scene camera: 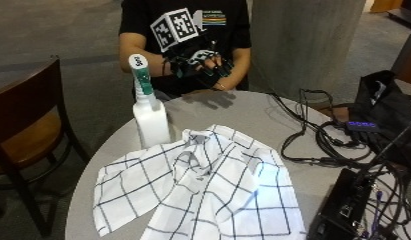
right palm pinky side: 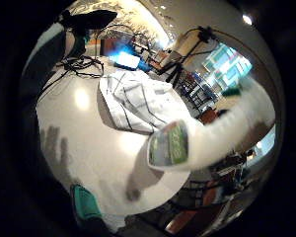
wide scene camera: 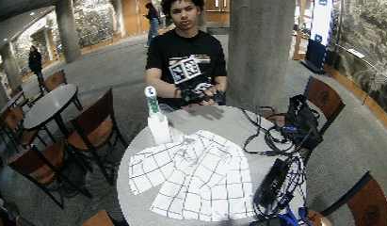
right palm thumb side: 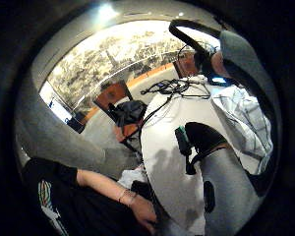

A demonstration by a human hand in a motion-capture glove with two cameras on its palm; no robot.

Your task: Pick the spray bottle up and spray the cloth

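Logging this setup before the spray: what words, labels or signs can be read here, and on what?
Spray bottle green-and-white head: short white lettering, too blurred to read.
Bottle label, palm view: green print, unreadable.
Person's black shirt: square black-and-white marker pattern and coloured stripes, no readable words.
Checked cloth: no text.

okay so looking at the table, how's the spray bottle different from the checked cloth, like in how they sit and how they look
The spray bottle stands upright at the table's edge; the cloth lies flat and rumpled across the middle. The spray bottle is plain white with a green and white head; the cloth is white with a dark grid. Both rest on the round table, side by side, and the gloved right hand touches neither.
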